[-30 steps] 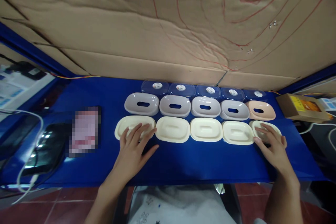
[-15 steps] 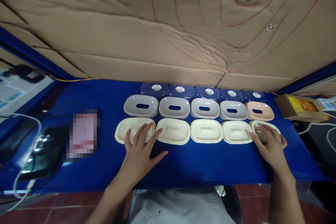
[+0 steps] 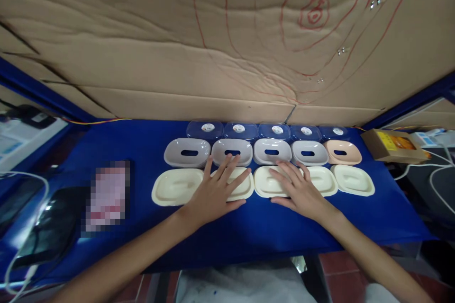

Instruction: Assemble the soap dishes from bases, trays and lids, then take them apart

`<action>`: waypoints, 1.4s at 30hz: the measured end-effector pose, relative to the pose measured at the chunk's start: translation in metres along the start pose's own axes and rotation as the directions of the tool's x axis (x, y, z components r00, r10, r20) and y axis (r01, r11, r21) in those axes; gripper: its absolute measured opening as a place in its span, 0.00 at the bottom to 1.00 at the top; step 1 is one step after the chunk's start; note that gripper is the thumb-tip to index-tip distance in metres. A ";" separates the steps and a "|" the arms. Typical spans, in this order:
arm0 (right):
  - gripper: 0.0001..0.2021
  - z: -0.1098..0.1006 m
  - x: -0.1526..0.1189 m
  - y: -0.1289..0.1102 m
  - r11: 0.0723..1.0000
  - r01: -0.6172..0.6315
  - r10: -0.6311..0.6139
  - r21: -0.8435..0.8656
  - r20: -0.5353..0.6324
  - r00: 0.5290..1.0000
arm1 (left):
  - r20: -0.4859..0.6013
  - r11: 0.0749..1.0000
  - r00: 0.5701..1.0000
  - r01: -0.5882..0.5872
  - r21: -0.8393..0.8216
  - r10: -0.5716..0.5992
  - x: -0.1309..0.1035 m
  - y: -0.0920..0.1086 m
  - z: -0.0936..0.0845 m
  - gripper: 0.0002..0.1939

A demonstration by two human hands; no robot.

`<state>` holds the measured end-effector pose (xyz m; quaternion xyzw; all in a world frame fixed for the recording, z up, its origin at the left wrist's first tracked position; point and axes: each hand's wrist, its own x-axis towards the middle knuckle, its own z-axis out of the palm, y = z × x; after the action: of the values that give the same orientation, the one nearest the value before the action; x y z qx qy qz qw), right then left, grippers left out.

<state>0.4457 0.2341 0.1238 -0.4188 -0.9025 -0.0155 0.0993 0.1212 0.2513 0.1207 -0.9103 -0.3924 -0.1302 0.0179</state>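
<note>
Several cream oval soap-dish-like trays with a raised middle lie in the front row on the blue table. My left hand spreads its fingers over the second cream tray from the left, hiding much of it. Over the third cream tray reaches my right hand, fingers spread, its wrist side near the fourth cream tray. Neither hand grasps anything. The leftmost cream tray and the rightmost cream tray lie uncovered. Behind them stand grey slotted oval shells and one peach slotted shell.
Clear lids with round stickers form the back row against a cardboard wall. A cardboard box sits at the right edge. On the left lie a blurred-out pink item, a dark device and a white cable.
My left hand has moved right from the leftmost tray to the second. The right hand has shifted left from the rightmost tray to the third. The view has tilted slightly.
</note>
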 end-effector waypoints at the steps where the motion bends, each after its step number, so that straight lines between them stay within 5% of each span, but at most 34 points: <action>1: 0.38 -0.002 0.004 0.004 1.000 0.018 -0.018 0.021 0.015 1.000 | -0.003 1.000 1.000 -0.001 -0.008 0.000 -0.001 0.002 0.002 0.42; 5: 0.42 -0.013 0.010 0.010 0.994 0.057 -0.060 0.092 0.039 0.997 | -0.010 0.998 0.999 -0.042 -0.055 0.041 -0.005 0.002 -0.001 0.41; 9: 0.35 -0.019 0.009 -0.012 0.973 0.165 -0.163 0.164 -0.026 0.986 | 0.003 0.992 0.999 -0.040 -0.121 0.041 -0.006 -0.021 -0.023 0.37; 14: 0.21 -0.001 0.010 -0.056 0.866 0.419 -0.391 0.272 -0.152 0.908 | -0.123 0.971 0.968 0.202 -0.130 -0.217 -0.017 -0.084 -0.046 0.29; 19: 0.15 0.011 0.015 -0.064 0.788 0.454 -0.413 0.415 -0.191 0.891 | -0.048 0.899 0.900 0.429 -0.090 -0.434 -0.029 -0.125 -0.042 0.42; 26: 0.11 -0.003 0.016 -0.046 0.817 0.380 -0.304 0.435 -0.235 0.923 | 0.116 0.852 0.846 0.524 -0.001 -0.520 -0.020 -0.104 -0.030 0.52; 35: 0.08 0.003 0.018 -0.049 0.825 0.365 -0.288 0.432 -0.235 0.928 | 0.027 0.845 0.844 0.535 0.013 -0.535 -0.013 -0.098 -0.023 0.42; 42: 0.08 0.003 0.018 -0.045 0.843 0.375 -0.298 0.386 -0.246 0.922 | 0.008 0.870 0.870 0.493 0.025 -0.493 -0.016 -0.100 -0.013 0.43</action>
<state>0.3998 0.2191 0.1268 -0.2185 -0.9309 0.1276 0.2634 0.0355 0.3073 0.1226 -0.7809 -0.6131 -0.1195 -0.0087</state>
